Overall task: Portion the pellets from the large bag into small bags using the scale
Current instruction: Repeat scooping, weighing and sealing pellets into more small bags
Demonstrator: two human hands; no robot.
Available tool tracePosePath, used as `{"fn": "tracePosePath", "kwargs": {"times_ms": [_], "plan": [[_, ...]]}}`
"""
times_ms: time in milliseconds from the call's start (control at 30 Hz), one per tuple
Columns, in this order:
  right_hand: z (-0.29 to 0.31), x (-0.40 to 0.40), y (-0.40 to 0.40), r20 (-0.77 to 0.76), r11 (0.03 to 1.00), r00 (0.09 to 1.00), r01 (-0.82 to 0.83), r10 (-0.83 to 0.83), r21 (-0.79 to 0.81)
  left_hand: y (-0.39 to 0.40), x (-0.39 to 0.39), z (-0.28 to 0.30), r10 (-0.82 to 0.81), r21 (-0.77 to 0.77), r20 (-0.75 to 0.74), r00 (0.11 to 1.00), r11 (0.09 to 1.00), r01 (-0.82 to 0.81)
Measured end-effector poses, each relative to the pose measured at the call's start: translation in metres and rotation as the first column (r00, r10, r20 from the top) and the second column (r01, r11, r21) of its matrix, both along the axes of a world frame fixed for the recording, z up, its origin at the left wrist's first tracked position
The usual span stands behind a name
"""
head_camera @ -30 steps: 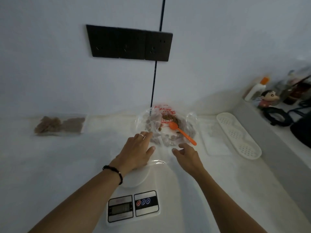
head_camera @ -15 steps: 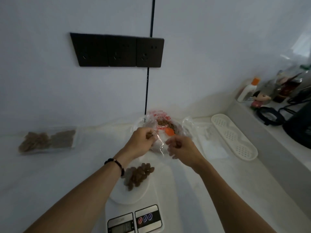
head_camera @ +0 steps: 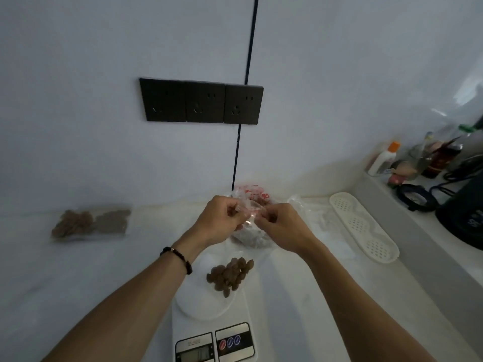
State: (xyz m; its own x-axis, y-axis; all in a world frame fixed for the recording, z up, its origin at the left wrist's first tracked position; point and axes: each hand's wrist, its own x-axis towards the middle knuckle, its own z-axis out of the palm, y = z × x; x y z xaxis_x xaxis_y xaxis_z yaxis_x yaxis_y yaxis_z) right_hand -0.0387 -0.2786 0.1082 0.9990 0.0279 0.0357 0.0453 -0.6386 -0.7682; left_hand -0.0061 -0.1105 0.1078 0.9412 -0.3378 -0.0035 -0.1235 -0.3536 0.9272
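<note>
A white kitchen scale stands near me, with a pile of brown pellets on its round platform. Above it my left hand and my right hand each pinch the edge of a small clear bag, held in the air between them. The large clear bag with red print sits behind my hands by the wall, partly hidden, with pellets showing below my hands. Two filled small bags lie flat at the left.
A white perforated tray lies to the right. A raised ledge at the far right carries bottles, a figurine, cables and a dark kettle. Black wall sockets are above.
My hands rose from the counter above the scale and took hold of a small clear bag between them. The pellets on the scale platform came into view. The camera tilted upward.
</note>
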Motion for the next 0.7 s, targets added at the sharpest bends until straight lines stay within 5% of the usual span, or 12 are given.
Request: {"fn": "tracePosePath", "kwargs": {"times_ms": [133, 300, 500, 700], "plan": [[0.002, 0.002, 0.010, 0.042, 0.999, 0.998, -0.036, 0.036, 0.002, 0.012, -0.001, -0.001, 0.056, 0.005, 0.047, 0.997, 0.998, -0.056], [0.002, -0.003, 0.008, -0.031, 0.981, 0.999, 0.032, -0.026, 0.193, 0.024, 0.001, 0.005, 0.139, -0.108, -0.011, 0.990, 0.984, -0.140], [0.008, 0.001, 0.013, -0.004, 0.997, 1.000, -0.001, 0.001, 0.083, 0.025, 0.000, 0.010, 0.021, -0.064, -0.045, 0.999, 0.998, -0.024], [0.005, 0.000, 0.010, -0.067, 0.920, 0.995, 0.094, -0.074, 0.382, 0.027, 0.000, 0.013, 0.126, -0.163, -0.032, 0.992, 0.978, -0.129]]}}
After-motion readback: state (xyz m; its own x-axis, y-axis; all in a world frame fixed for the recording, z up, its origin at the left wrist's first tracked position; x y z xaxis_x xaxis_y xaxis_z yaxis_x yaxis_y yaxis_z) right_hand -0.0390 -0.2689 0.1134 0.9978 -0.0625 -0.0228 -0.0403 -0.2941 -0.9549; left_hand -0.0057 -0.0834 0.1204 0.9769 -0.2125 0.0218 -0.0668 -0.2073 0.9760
